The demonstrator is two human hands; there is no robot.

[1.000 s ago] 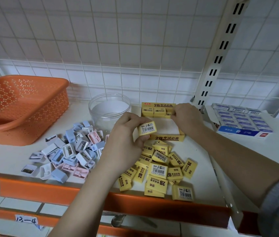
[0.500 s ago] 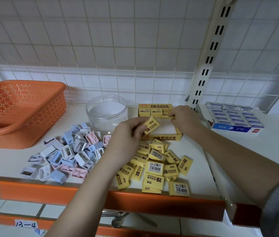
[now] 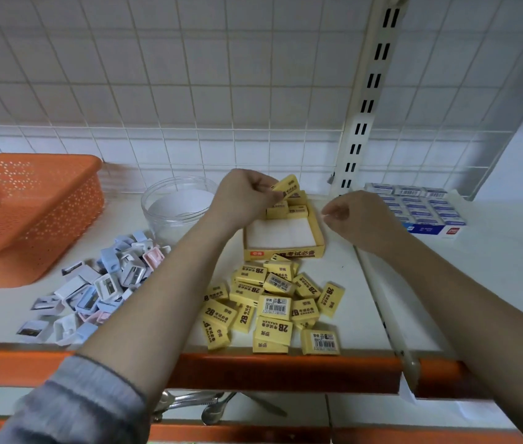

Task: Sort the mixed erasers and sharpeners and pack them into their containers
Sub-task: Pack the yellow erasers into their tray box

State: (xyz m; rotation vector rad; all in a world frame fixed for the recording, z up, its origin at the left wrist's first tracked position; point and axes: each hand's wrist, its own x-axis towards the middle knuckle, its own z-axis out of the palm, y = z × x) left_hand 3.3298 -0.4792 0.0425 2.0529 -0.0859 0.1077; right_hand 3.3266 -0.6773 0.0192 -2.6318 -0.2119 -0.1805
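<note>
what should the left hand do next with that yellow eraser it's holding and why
Probably lower the yellow eraser into the yellow box, beside the few erasers lined along its far end. The left hand pinches it just above that row, most of the box floor is bare, and the right hand holds nothing.

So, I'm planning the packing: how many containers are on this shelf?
4: orange basket at left, clear jar right of it, yellow box in the middle, blue box at right. None seems hidden.
</note>
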